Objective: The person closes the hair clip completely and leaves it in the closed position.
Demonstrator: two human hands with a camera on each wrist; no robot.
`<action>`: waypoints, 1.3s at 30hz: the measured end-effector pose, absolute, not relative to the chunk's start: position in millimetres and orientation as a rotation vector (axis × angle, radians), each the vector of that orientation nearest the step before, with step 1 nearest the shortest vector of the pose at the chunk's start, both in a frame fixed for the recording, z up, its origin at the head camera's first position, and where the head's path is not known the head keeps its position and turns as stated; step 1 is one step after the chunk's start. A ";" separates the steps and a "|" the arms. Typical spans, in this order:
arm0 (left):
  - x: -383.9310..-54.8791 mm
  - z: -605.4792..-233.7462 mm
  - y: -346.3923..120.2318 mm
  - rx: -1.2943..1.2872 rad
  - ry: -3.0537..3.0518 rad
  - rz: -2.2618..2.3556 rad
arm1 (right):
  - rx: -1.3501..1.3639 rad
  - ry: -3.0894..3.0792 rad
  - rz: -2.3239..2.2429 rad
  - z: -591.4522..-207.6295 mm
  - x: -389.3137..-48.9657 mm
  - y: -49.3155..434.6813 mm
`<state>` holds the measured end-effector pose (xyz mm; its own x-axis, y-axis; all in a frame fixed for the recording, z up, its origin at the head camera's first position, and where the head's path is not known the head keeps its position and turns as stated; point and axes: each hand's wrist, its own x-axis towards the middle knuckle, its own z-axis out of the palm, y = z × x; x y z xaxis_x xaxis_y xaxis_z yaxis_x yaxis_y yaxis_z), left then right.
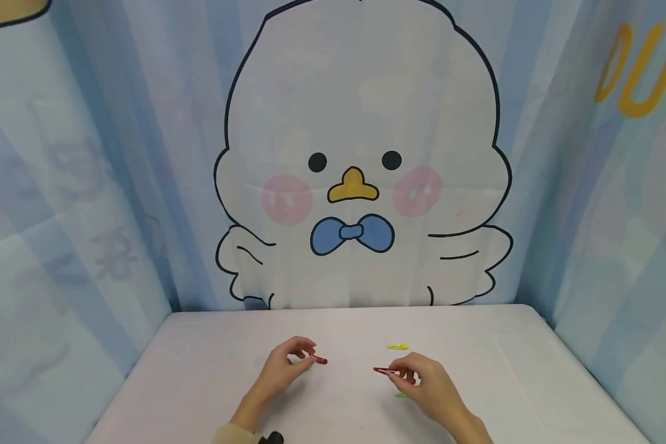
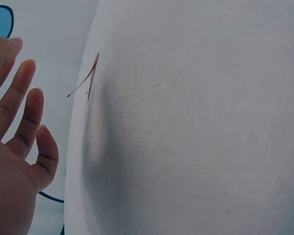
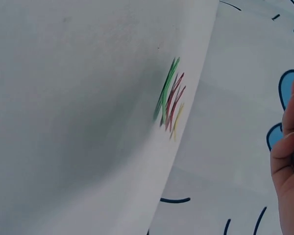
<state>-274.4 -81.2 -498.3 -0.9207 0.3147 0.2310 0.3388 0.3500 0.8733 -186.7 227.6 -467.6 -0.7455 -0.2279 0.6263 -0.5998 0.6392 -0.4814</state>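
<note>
My left hand (image 1: 285, 365) hovers over the table, its fingers loosely bent and apart. Right by its fingertips in the head view is a red snap hair clip (image 1: 321, 360). From the left wrist, that red clip rests on the cloth with its two parts spread, clear of the left hand (image 2: 19, 127). My right hand (image 1: 430, 383) pinches another red hair clip (image 1: 385, 371) between thumb and fingertips, its end pointing left. Under and around this hand lie a green clip (image 1: 402, 395), more red clips (image 3: 175, 103) and a yellow clip (image 1: 398, 346).
A pale cloth covers the table (image 1: 211, 382). Behind it hangs a curtain with a big printed duck (image 1: 361, 111); striped curtains (image 1: 61, 246) flank both sides. A beige sleeve (image 1: 235, 435) and a dark wrist strap show at the left arm.
</note>
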 end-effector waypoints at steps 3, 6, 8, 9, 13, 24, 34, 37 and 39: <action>-276.1 -500.8 -82.0 -0.637 -2.568 -1.658 | 0.629 -2.358 0.949 -471.0 -183.6 232.7; -277.5 -502.3 -83.0 -0.625 -2.590 -1.645 | 0.624 -2.366 0.953 -473.2 -181.7 237.0; -279.0 -503.1 -83.5 -0.624 -2.599 -1.636 | 0.624 -2.373 0.953 -474.5 -181.0 239.9; -280.1 -503.7 -83.7 -0.627 -2.604 -1.629 | 0.622 -2.379 0.953 -475.1 -180.5 241.4; -285.5 -505.8 -84.8 -0.642 -2.611 -1.575 | 0.640 -2.404 0.955 -477.7 -179.0 247.2; -294.8 -505.4 -90.6 -0.602 -2.693 -1.534 | 0.605 -2.664 1.079 -476.4 -179.0 261.9; -300.2 -507.8 -88.6 -0.578 -2.772 -1.498 | 0.521 -2.863 1.057 -479.3 -177.8 270.5; -301.6 -508.9 -88.3 -0.586 -2.794 -1.478 | 0.490 -2.953 1.042 -480.0 -180.0 271.9; -301.8 -509.6 -88.7 -0.584 -2.808 -1.472 | 0.477 -2.992 1.048 -481.6 -180.9 273.1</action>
